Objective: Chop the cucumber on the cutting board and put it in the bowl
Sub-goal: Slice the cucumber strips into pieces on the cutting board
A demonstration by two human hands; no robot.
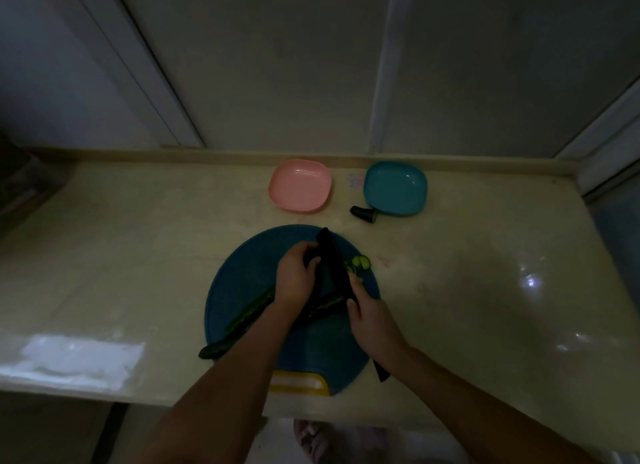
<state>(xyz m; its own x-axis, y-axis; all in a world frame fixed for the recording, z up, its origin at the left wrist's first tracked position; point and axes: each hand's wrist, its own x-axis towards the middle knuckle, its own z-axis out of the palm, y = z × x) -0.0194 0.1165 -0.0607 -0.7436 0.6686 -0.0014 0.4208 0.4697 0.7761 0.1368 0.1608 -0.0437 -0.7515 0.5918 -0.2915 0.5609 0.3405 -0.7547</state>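
While the knife (334, 266) cuts, a cucumber stub (363, 214) flanks the teal bowl (394, 188)

the picture is very dark and dim all over. the counter (138, 241) looks dull yellow. small bright white spots of glare shine on its right side, and a big pale patch of light lies on its near left edge. the knife (334, 269) is only a black shape. the cucumber (242, 319) looks nearly black. lines on the wall (277, 65) lean and bend near the edges. the corners are darkest.
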